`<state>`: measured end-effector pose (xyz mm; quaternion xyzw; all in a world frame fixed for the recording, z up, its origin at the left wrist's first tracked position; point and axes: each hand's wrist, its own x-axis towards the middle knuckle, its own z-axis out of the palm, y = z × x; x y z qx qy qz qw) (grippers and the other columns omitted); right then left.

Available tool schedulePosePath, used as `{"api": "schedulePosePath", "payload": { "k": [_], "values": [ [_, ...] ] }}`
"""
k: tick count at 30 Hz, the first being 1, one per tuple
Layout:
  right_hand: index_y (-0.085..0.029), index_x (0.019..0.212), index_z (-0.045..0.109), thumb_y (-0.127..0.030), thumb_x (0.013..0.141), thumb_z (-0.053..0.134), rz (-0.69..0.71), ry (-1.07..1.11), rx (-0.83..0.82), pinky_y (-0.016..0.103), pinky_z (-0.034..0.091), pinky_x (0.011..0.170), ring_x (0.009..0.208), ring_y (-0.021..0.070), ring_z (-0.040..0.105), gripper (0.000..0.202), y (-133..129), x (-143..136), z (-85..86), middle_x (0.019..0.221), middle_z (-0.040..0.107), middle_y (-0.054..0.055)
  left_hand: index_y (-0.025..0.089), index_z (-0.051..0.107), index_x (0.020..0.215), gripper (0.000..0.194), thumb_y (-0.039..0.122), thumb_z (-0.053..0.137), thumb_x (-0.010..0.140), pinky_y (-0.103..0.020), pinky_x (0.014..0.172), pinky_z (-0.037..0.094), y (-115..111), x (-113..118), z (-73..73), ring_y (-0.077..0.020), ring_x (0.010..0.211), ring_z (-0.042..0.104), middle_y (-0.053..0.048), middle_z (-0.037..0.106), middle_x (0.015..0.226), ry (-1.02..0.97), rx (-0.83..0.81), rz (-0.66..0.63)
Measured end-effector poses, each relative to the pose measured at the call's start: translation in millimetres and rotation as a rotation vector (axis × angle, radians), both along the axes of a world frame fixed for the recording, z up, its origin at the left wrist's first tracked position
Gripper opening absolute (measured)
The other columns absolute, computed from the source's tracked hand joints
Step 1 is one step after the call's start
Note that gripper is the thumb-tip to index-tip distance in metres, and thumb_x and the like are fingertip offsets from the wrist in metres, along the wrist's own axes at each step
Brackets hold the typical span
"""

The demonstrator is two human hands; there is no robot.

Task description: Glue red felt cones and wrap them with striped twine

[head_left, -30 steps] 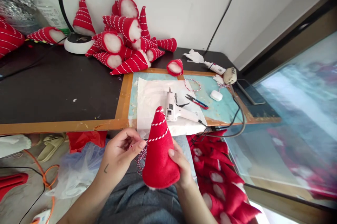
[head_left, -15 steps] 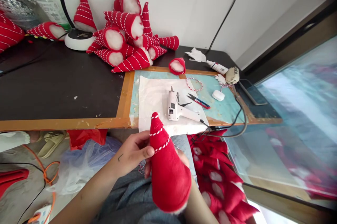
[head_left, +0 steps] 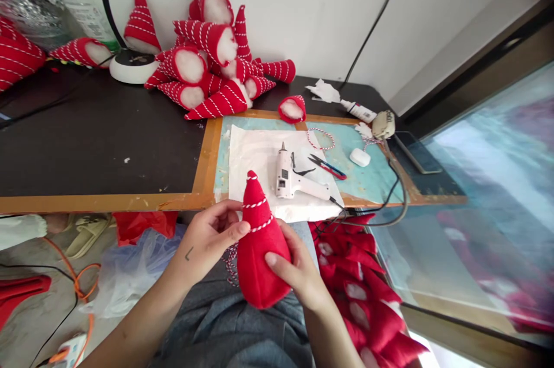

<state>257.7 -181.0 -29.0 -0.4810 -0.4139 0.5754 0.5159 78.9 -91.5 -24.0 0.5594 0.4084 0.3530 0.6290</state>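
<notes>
I hold a red felt cone [head_left: 258, 258] upright over my lap, tip toward the table edge. Red-and-white twisted cord [head_left: 258, 205] is wound in a few turns around its upper part. My left hand [head_left: 210, 241] pinches the cord against the cone's left side, and loose cord [head_left: 232, 261] hangs below it. My right hand [head_left: 298, 273] grips the cone's lower right side. Behind the cone, a white glue gun [head_left: 294, 179] lies on white paper [head_left: 255, 154] on the table.
A pile of finished striped cones [head_left: 212, 65] sits at the back of the dark table [head_left: 99, 143]. Scissors [head_left: 326, 166], a cord loop [head_left: 319, 138], a small white case [head_left: 359, 156] and a phone [head_left: 418, 151] lie on the blue mat. Plain red cones [head_left: 363, 293] are heaped at my right.
The cone was tipped with its base swung toward me half a second ago; now it stands upright again, and my right hand has come back around its lower front.
</notes>
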Motion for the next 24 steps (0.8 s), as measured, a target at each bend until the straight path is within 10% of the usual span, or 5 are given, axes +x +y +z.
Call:
{"api": "schedulePosePath", "payload": {
  "k": [7,14,17,21,24],
  "values": [
    [-0.027,0.115,0.077,-0.051,0.069,0.087,0.154,0.581,-0.141,0.029,0.053,0.077,0.081,0.0206,0.07,0.053,-11.1,-4.0,-3.5,0.095,0.078,0.001,0.02,0.08,0.109,0.068,0.074,0.084,0.068,-0.03,0.077,0.052,-6.1,3.0,4.5,-0.0237,0.084,0.068,-0.008,0.074,0.092,-0.362,-0.166,-0.329],
    [-0.021,0.108,0.079,-0.066,0.059,0.082,0.314,0.603,-0.214,0.045,0.057,0.089,0.086,0.0312,0.074,0.066,-10.7,-4.3,-16.7,0.091,0.079,0.007,0.02,0.083,0.106,0.051,0.057,0.092,0.071,-0.034,0.076,0.054,-7.3,5.2,17.6,-0.0308,0.096,0.07,-0.012,0.075,0.11,-0.395,-0.177,-0.513],
    [-0.022,0.108,0.078,-0.07,0.068,0.079,0.367,0.472,-0.161,0.044,0.058,0.089,0.085,0.0289,0.075,0.062,-8.4,5.4,-16.4,0.092,0.079,0.005,0.019,0.084,0.102,0.05,0.058,0.091,0.072,-0.037,0.082,0.055,-7.4,3.3,17.4,-0.032,0.098,0.071,-0.012,0.077,0.105,-0.36,-0.139,-0.464],
    [-0.029,0.124,0.069,-0.061,0.091,0.068,0.098,0.074,0.077,0.042,0.051,0.106,0.116,0.0264,0.069,0.047,-8.7,9.1,2.0,0.124,0.075,0.004,0.019,0.081,0.107,0.05,0.055,0.09,0.074,-0.029,0.073,0.054,-10.1,0.2,13.2,-0.0258,0.089,0.071,-0.009,0.079,0.099,-0.175,-0.08,-0.173],
    [-0.028,0.141,0.053,-0.058,0.085,0.076,-0.019,-0.286,0.103,0.048,0.05,0.109,0.126,0.0311,0.064,0.068,-11.7,-1.2,19.0,0.14,0.066,0.009,0.017,0.077,0.104,0.047,0.053,0.089,0.075,-0.027,0.07,0.053,-11.9,0.6,13.9,-0.0221,0.081,0.069,-0.007,0.077,0.091,0.028,0.005,-0.002]
  ]
}}
